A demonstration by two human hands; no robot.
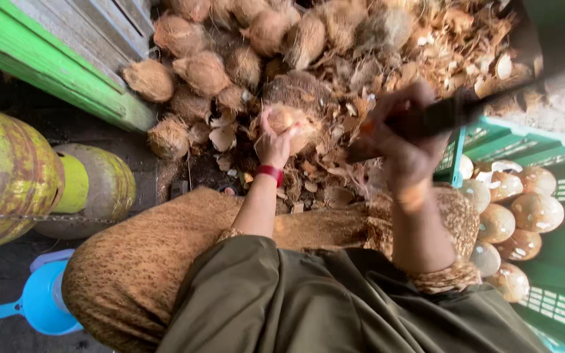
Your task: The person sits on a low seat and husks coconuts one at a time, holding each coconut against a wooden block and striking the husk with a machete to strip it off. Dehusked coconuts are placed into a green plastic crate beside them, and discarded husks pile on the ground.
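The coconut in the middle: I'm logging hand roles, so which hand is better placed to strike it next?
Right. The right hand is raised with the dark blade in its grip, while the left hand steadies the coconut from below.

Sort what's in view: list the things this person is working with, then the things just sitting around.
In use:
left hand holding a husked coconut
right hand gripping a dark blade
pile of brown coconuts
green crate of peeled coconuts

Lying about:
yellow-green gas cylinders
blue funnel
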